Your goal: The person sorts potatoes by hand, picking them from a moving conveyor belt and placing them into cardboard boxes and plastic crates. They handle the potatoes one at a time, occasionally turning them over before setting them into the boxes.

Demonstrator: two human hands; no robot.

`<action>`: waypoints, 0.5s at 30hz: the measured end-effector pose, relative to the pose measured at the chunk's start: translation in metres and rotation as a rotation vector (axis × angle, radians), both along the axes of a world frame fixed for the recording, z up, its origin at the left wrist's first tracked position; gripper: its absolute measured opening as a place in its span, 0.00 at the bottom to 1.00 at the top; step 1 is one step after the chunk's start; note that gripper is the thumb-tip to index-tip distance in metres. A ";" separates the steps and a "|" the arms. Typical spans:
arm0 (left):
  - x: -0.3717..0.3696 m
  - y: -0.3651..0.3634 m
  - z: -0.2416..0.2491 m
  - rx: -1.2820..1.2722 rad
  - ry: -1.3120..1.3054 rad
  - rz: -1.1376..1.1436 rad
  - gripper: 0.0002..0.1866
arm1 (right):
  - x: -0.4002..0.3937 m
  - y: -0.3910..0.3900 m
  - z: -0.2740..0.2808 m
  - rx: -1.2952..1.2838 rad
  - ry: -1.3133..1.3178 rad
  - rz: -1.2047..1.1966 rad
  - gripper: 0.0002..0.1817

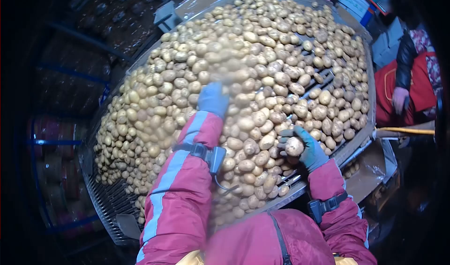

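Note:
A broad heap of potatoes covers a metal-framed sorting table in front of me. My right hand, in a grey-green glove, curls its fingers round a single pale potato near the table's close right side. Over the middle of the heap reaches my left hand in a blue glove. Its fingers point away from me and are smeared or hidden, so their grip does not show. Potatoes lie right around it.
Slatted bars show at the table's left end, inside a metal rim. At the right stands a person in a red apron. An open carton sits below the right edge, and boxes stand at the far right.

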State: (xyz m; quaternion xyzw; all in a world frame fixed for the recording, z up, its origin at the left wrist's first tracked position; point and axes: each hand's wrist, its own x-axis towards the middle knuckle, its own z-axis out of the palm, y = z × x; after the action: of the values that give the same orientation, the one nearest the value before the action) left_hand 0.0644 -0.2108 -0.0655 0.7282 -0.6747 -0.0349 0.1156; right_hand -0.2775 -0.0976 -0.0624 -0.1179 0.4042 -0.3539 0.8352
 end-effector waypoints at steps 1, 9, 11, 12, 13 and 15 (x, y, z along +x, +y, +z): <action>-0.005 -0.003 0.006 0.041 -0.092 0.023 0.24 | 0.002 0.005 0.017 -0.033 0.080 0.002 0.25; -0.009 0.007 0.027 0.344 -0.102 0.056 0.39 | 0.013 0.034 0.037 -0.304 0.132 0.222 0.21; -0.008 0.020 0.022 0.355 0.034 0.087 0.36 | 0.016 0.037 0.043 -0.237 0.055 0.256 0.21; -0.002 0.024 0.021 0.380 0.132 0.104 0.35 | 0.016 0.041 0.044 -0.221 0.037 0.253 0.21; 0.006 0.027 0.017 0.410 0.231 0.119 0.35 | 0.016 0.045 0.046 -0.200 0.021 0.249 0.21; 0.028 0.034 -0.008 0.251 0.552 0.108 0.34 | 0.017 0.052 0.050 -0.232 0.109 0.259 0.20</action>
State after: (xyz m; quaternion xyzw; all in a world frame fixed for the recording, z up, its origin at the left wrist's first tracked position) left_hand 0.0922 -0.1770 -0.0739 0.7346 -0.5683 -0.3085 0.2054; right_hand -0.2605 -0.0456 -0.0123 -0.2836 0.3869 -0.2808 0.8313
